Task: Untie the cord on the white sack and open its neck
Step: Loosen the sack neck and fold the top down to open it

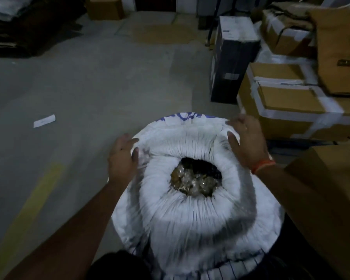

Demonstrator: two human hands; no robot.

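Sack (190, 223) neck open, both hands gripping rim; blue print prob. unreadable.

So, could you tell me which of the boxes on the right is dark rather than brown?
The tall upright box behind the taped brown cartons.

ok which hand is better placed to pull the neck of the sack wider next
Probably the left. The left hand already pinches the gathered fabric of the white sack beside the opening, while the right hand grips the outer rolled rim, farther from it.
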